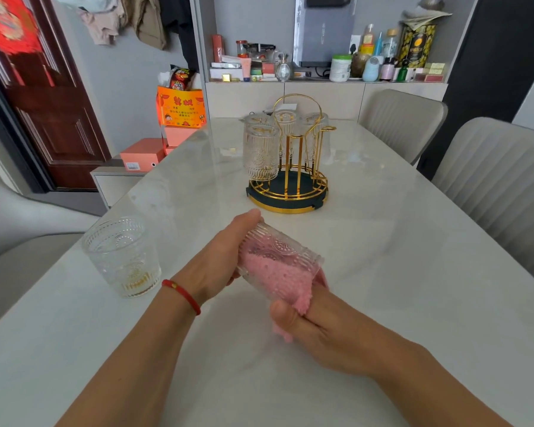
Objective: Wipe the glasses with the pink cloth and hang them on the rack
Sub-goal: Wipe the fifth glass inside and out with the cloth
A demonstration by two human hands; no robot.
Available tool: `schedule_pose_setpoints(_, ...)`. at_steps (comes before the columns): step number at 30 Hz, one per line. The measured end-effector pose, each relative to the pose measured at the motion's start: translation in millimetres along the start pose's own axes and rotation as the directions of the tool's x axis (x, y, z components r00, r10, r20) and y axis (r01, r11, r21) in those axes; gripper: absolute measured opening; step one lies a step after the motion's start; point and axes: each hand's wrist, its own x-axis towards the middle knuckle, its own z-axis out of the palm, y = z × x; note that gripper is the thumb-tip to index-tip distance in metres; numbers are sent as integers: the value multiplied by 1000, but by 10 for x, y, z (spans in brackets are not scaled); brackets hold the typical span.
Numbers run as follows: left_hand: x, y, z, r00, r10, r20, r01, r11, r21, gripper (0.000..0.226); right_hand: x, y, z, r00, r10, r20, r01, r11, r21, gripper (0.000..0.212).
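My left hand (219, 260) grips the base end of an embossed clear glass (285, 249) held on its side above the table. The pink cloth (278, 275) is stuffed inside it, with its tail hanging out of the mouth. My right hand (318, 328) has fingers pushed into the glass with the cloth, thumb outside. A second embossed glass (122, 257) stands upright at the left. The gold rack (290, 167) on a dark round base stands in the table's middle, with several glasses hung upside down, the nearest glass (261, 152) on its left.
The white marble table (398, 241) runs back to a cabinet with bottles and jars (339, 67). Two grey chairs (490, 186) stand along the right side. Pink boxes (142, 154) sit on a low cabinet at the left.
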Motion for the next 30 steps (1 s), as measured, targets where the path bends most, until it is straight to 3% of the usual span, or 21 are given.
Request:
schedule_pose_setpoints(3, 25, -21, -2, 998, 61, 0, -61, 995, -77, 36, -14, 69, 110, 997, 17, -75, 2, 968, 251, 77)
schedule_pose_setpoints(5, 23, 7, 25, 995, 94, -22, -96, 991, -89, 37, -37, 2, 95, 988, 140, -63, -105, 917, 385, 107)
schedule_pose_setpoints(8, 30, -4, 28, 989, 135, -62, -137, 990, -44, 38, -146, -45, 61, 966, 258, -22, -203, 808, 553, 116)
schedule_pose_setpoints(11, 27, 26, 25, 986, 147, -76, -149, 989, -13, 41, -62, -78, 37, 919, 394, 19, -278, 613, 740, 102)
schedule_pose_setpoints(14, -10, 84, 44, 976, 210, -65, -207, 977, 45, 72, 23, -85, -5, 906, 418, 73, -236, 353, 905, 95)
schedule_pose_setpoints(15, -7, 81, 45, 969, 240, -61, -237, 970, 55, 74, 40, -89, -24, 906, 415, 81, -231, 327, 916, 98)
schedule_pose_setpoints(18, -51, 99, 97, 963, 236, -130, -229, 971, 65, 58, 60, -12, -75, 929, 366, 52, -249, 516, 820, 97)
schedule_pose_setpoints(21, -8, 25, 117, 988, 66, -142, -74, 996, -48, 44, 31, 28, -171, 984, 167, 58, -172, 834, 525, 54)
schedule_pose_setpoints(22, 10, -5, 110, 991, 8, -135, -18, 997, -78, 43, 12, 51, -196, 988, 136, 76, -155, 905, 396, 60)
schedule_pose_setpoints(23, 24, -20, 105, 991, -30, -131, 19, 996, -86, 43, 2, 66, -218, 986, 136, 95, -158, 945, 286, 65)
schedule_pose_setpoints(26, 38, -59, 71, 985, -83, -150, 74, 995, -66, 44, 32, 126, -206, 990, 137, 44, -140, 989, 54, 52)
schedule_pose_setpoints(28, 54, -59, 68, 980, -124, -156, 112, 990, -84, 46, 49, 170, -161, 995, 103, 13, -103, 994, 29, 41)
schedule_pose_setpoints(30, 55, -46, 76, 976, -134, -174, 119, 989, -93, 48, 53, 167, -72, 995, 93, 19, -95, 984, 151, 29)
